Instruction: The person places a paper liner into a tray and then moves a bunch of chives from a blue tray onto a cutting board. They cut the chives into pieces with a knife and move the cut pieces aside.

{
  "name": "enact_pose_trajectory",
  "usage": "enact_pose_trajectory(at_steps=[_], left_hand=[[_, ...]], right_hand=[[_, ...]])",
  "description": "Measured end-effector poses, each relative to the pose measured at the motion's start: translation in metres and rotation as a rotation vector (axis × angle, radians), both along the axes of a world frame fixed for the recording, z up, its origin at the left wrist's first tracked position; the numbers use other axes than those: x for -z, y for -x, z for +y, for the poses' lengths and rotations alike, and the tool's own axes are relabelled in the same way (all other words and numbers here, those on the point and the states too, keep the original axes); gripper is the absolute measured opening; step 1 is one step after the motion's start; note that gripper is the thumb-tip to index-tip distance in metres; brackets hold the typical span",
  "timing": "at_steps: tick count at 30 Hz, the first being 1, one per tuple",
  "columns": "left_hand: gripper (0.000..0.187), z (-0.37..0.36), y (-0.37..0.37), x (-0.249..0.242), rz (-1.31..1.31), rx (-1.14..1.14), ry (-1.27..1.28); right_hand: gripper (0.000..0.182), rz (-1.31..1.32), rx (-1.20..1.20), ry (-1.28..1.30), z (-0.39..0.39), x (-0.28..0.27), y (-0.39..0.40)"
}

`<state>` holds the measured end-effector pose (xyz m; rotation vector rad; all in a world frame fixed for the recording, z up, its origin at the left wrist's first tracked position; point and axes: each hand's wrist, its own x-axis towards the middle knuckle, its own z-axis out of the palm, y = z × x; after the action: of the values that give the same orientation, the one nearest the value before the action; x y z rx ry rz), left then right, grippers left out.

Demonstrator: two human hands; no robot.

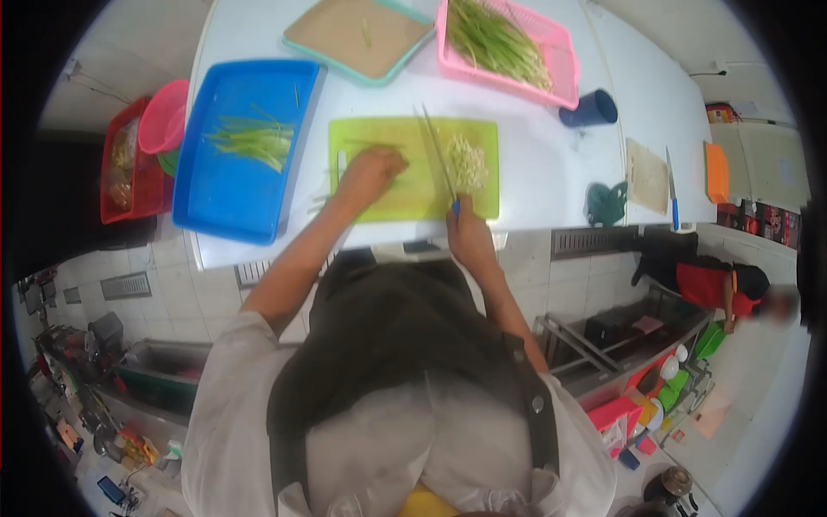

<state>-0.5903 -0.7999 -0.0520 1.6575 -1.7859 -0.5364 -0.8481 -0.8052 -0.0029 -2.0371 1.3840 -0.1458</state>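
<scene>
On the green cutting board (413,207), my left hand (375,171) is curled closed over a few spring onion stalks (322,205), whose ends stick out past the board's left edge under my wrist. The fingers hide most of what they hold. My right hand (469,229) grips the blue handle of a kitchen knife (438,155), its blade pointing away from me across the board. Right of the blade lies a pile of chopped pale spring onion (468,164). A small gap separates the blade from my left fingers.
A blue tray (228,202) with spring onions stands left. A beige tray (345,39) and a pink basket (560,52) of spring onions stand behind. Rightward are a dark cup (589,109), green cloth (607,204), another board (647,177) and knife (674,198). A person (702,283) is far right.
</scene>
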Motion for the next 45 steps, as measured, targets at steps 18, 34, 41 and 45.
enact_pose_trajectory(at_steps=[18, 34, 41, 45], left_hand=[[0.017, -0.002, -0.005, -0.004, -0.019, 0.086, 0.027], [0.015, -0.001, -0.006, 0.001, -0.048, 0.094, 0.045], [0.02, -0.001, -0.007, -0.001, -0.052, 0.115, 0.032], [0.027, 0.001, -0.005, -0.001, -0.085, 0.121, 0.025]], right_hand=[[0.015, 0.296, -0.244, 0.037, -0.002, -0.084, -0.036], [0.02, 0.392, -0.198, -0.049, 0.007, -0.091, -0.039], [0.023, 0.327, -0.159, 0.055, 0.01, -0.005, -0.026], [0.023, 0.318, -0.188, 0.05, -0.006, -0.011, -0.036]])
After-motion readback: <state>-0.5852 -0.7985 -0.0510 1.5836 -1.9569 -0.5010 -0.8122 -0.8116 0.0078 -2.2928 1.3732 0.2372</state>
